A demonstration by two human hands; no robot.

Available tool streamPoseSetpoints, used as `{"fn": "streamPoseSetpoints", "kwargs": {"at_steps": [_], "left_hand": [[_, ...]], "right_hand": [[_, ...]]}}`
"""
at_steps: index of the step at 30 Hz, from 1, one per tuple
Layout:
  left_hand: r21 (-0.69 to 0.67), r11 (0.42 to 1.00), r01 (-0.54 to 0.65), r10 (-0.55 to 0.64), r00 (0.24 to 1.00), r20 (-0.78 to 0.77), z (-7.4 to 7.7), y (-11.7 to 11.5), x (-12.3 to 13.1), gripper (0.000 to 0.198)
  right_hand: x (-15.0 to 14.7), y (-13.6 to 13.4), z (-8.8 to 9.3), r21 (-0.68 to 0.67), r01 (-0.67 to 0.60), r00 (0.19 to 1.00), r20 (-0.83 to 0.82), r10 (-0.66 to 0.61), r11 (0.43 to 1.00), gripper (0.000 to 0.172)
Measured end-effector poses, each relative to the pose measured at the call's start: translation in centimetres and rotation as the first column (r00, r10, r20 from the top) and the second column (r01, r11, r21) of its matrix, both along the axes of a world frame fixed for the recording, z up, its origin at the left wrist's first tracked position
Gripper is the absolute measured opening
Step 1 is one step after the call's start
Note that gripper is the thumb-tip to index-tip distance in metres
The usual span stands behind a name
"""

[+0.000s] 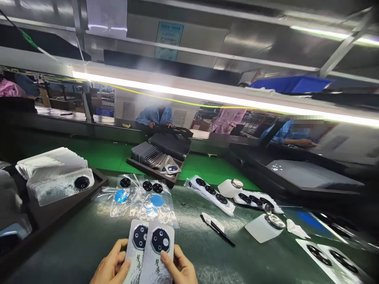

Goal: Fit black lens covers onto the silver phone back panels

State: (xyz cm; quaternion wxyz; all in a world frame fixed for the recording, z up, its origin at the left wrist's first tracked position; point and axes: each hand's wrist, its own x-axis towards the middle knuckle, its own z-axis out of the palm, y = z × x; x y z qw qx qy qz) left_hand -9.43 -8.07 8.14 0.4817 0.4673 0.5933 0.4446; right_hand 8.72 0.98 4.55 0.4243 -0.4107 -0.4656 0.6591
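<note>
Here, two patterned panels are held low in front of the person, overlapping: the right panel lies over the edge of the left panel, partly covering its dark octagonal camera plate. The left hand grips the left panel by its outer edge. The right hand pinches the right panel, thumb across its face and fingers behind. Both panels are thus between the hands, plates uppermost; their lower ends and both wrists are cut off by the frame, and the fingers behind the panels are mostly hidden.

Just beyond lies a clear bag with black discs and blue discs; glare blurs its folds. To the right are a black stick on a white wipe, and a bottle with a metal top. A second bottle stands farther off, between two wrapped strips of discs.

At left, a tray bears fanned panels, cut off at the frame's edge. Another tray sits mid-bench. Farther back, workers show only in part, one in blue, blurred.
</note>
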Motion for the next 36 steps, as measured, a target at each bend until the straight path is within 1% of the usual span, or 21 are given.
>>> {"fn": "streamPoseSetpoints", "kwargs": {"at_steps": [2, 3, 5, 7, 9, 11, 14, 16, 17, 19, 21, 22, 23, 24, 25, 26, 28, 29, 30, 33, 36], "left_hand": [[-0.074, 0.997, -0.011, -0.003, 0.982, -0.189, 0.8, -0.4, -0.2, 0.058], [-0.098, 0.995, -0.034, 0.005, 0.96, -0.28, 1.1, -0.5, -0.2, 0.06], [-0.12, 0.99, -0.069, 0.012, 0.905, -0.425, 1.4, -0.7, -0.3, 0.061], [-0.134, 0.989, -0.067, -0.011, 0.859, -0.513, 1.5, -0.9, -0.4, 0.059], [-0.147, 0.988, -0.053, -0.043, 0.815, -0.578, 1.5, -1.2, -0.7, 0.056], [-0.173, 0.984, -0.043, -0.077, 0.774, -0.628, 1.7, -1.4, -1.1, 0.055], [-0.226, 0.974, -0.023, -0.141, 0.719, -0.68, 2.2, -1.8, -1.8, 0.052], [-0.245, 0.969, -0.013, -0.173, 0.675, -0.717, 2.6, -2.1, -2.0, 0.051], [-0.248, 0.969, -0.01, -0.182, 0.65, -0.738, 2.8, -2.3, -2.0, 0.05], [-0.213, 0.977, -0.018, -0.162, 0.589, -0.791, 2.9, -2.6, -2.0, 0.047], [-0.059, 0.998, 0.021, -0.062, 0.49, -0.869, 2.8, -2.8, -1.6, 0.043], [0.046, 0.995, 0.089, 0.003, 0.432, -0.902, 2.6, -2.7, -1.2, 0.042], [0.144, 0.97, 0.196, 0.061, 0.377, -0.924, 2.3, -2.6, -0.8, 0.04], [0.214, 0.919, 0.332, 0.1, 0.328, -0.939, 2.0, -2.4, -0.4, 0.04], [0.246, 0.847, 0.472, 0.118, 0.284, -0.952, 1.8, -2.2, 0.1, 0.04], [0.246, 0.771, 0.587, 0.126, 0.238, -0.963, 1.5, -1.9, 0.6, 0.041], [0.223, 0.659, 0.719, 0.159, 0.157, -0.975, 0.9, -1.4, 1.6, 0.042], [0.218, 0.633, 0.743, 0.185, 0.128, -0.974, 0.7, -1.1, 2.0, 0.044], [0.221, 0.628, 0.746, 0.21, 0.11, -0.971, 0.5, -1.0, 2.4, 0.045], [0.267, 0.634, 0.726, 0.278, 0.107, -0.955, 0.2, -0.7, 3.2, 0.05], [0.327, 0.63, 0.704, 0.336, 0.133, -0.932, 0.1, -0.7, 3.6, 0.049]], "right_hand": [[1.3, 0.4, 1.1, -0.047, -0.061, 0.996, 0.059, 0.064, 0.997, 0.05], [1.8, 0.6, 1.5, -0.061, -0.08, 0.993, 0.083, 0.085, 0.995, 0.058], [2.6, 0.8, 1.9, -0.055, -0.069, 0.986, 0.147, 0.076, 0.996, 0.073], [3.1, 0.8, 1.9, -0.022, -0.053, 0.97, 0.235, 0.057, 0.998, 0.08], [3.1, 0.7, 1.9, 0.014, -0.076, 0.942, 0.328, 0.067, 0.997, 0.076], [2.9, 0.6, 2.0, 0.067, -0.111, 0.899, 0.432, 0.072, 0.992, 0.063], [2.4, 0.6, 2.2, 0.181, -0.149, 0.808, 0.589, 0.014, 0.972, 0.044], [2.1, 0.7, 2.3, 0.225, -0.175, 0.77, 0.638, -0.009, 0.958, 0.04], [2.1, 0.8, 2.3, 0.226, -0.182, 0.777, 0.629, 0.0, 0.957, 0.04], [2.1, 1.1, 2.6, 0.183, -0.183, 0.843, 0.535, 0.058, 0.966, 0.043], [2.6, 1.5, 3.0, 0.103, -0.169, 0.924, 0.363, 0.121, 0.98, 0.046], [3.0, 1.7, 3.3, 0.064, -0.151, 0.952, 0.278, 0.128, 0.986, 0.047], [3.5, 1.9, 3.6, 0.031, -0.127, 0.97, 0.215, 0.117, 0.991, 0.049], [4.2, 2.0, 3.8, 0.007, -0.095, 0.979, 0.179, 0.092, 0.995, 0.05], [4.9, 2.1, 4.1, -0.011, -0.062, 0.984, 0.168, 0.062, 0.998, 0.053], [5.6, 2.1, 4.3, -0.023, -0.033, 0.984, 0.177, 0.036, 0.999, 0.055], [7.1, 2.0, 4.4, -0.038, -0.01, 0.975, 0.219, 0.019, 0.999, 0.059], [7.7, 2.0, 4.3, -0.043, -0.02, 0.969, 0.244, 0.03, 0.999, 0.06], [8.2, 1.9, 4.2, -0.045, -0.042, 0.962, 0.27, 0.052, 0.998, 0.061], [9.2, 1.9, 3.3, 0.012, -0.134, 0.912, 0.393, 0.118, 0.991, 0.064], [9.5, 2.1, 2.1, 0.176, -0.225, 0.778, 0.625, 0.068, 0.958, 0.063]]}}
